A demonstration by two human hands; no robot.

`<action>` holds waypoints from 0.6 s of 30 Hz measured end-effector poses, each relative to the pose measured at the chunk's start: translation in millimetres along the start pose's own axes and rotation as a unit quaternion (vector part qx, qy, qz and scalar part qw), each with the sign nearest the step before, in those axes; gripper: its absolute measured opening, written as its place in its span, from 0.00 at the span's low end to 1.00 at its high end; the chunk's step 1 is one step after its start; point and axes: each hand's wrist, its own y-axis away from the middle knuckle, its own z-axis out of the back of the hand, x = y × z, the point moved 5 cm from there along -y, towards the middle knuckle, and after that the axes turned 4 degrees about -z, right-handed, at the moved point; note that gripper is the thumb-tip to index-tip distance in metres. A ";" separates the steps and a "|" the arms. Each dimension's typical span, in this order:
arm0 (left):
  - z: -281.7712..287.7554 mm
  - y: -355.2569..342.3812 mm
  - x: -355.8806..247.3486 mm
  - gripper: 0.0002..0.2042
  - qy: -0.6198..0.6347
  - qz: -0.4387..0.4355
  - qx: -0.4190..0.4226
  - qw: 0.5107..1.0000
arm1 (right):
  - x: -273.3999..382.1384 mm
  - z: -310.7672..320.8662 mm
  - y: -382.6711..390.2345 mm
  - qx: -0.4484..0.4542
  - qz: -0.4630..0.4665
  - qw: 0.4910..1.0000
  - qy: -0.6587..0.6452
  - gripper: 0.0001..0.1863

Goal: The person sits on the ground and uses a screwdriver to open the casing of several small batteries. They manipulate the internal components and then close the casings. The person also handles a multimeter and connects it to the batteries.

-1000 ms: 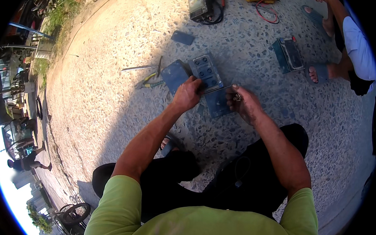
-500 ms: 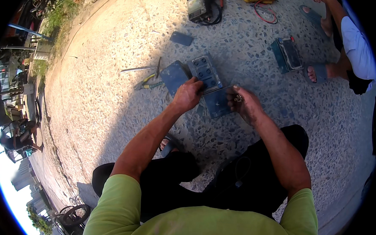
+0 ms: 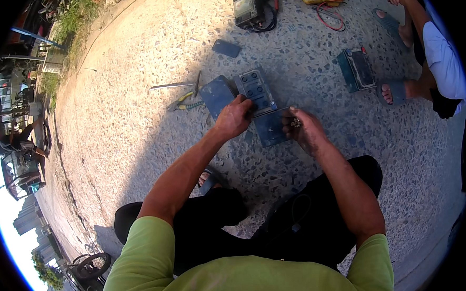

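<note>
On the pebbled ground (image 3: pixel 175 148) before me sits a dark battery (image 3: pixel 255 86), its round cell ports facing up. My left hand (image 3: pixel 233 118) rests with curled fingers at its near top edge; I cannot tell whether they grip anything. Near its right corner, my right hand (image 3: pixel 306 131) curls around small brass-coloured pieces (image 3: pixel 296 122).

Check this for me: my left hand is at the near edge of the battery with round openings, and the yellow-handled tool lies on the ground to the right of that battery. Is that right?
Not quite: the head view shows the yellow-handled tool to the left of the battery. Your left hand is at its near edge.
</note>
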 end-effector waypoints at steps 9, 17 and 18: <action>11.8 5.3 -1.1 0.10 -0.083 0.042 -0.022 0.995 | 1.0 -2.8 -0.9 0.009 0.000 1.000 0.005 0.21; 3.0 5.8 4.5 0.08 -0.063 0.025 -0.017 0.998 | -0.5 -1.9 -3.0 0.010 0.005 1.000 0.015 0.20; 2.6 5.3 3.2 0.08 -0.057 0.020 -0.019 0.998 | -0.5 -1.4 -3.1 0.009 0.005 1.000 0.015 0.21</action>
